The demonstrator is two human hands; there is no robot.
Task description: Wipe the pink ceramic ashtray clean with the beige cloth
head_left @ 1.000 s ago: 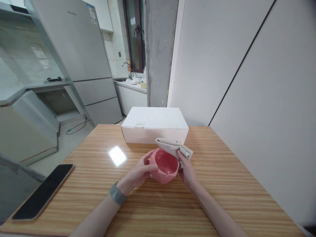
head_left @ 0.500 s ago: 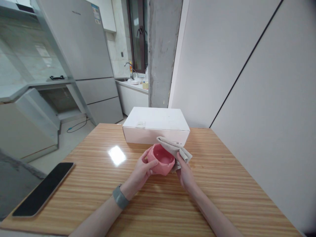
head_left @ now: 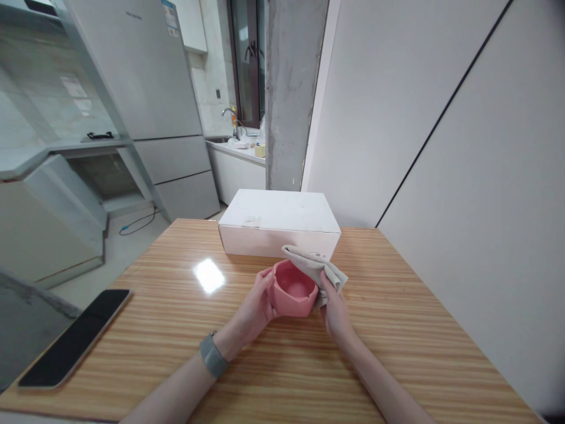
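Observation:
A pink faceted ashtray-like bowl (head_left: pixel 295 297) with notches in its rim is held up over the wooden table, tilted so its hollow inside faces me. My left hand (head_left: pixel 260 303) grips its left side, with the far fingers partly hidden behind it. A folded light grey cloth (head_left: pixel 315 265) is pinched in my right hand (head_left: pixel 333 303), thumb on top. The cloth lies against the bowl's right side and covers part of its upper right rim. Whatever the right fingers do beneath the cloth is hidden.
Behind my hands a white cardboard box (head_left: pixel 280 227) stands on the wooden table (head_left: pixel 176 330). A black phone-like slab (head_left: pixel 75 338) lies at the table's left edge. A white panelled wall (head_left: pixel 432 118) borders the right side; a fridge (head_left: pixel 150 88) stands beyond the table.
Both hands have shifted slightly right with the bowl and cloth. The bowl has turned a little, and my left thumb has moved from its front rim to its left side.

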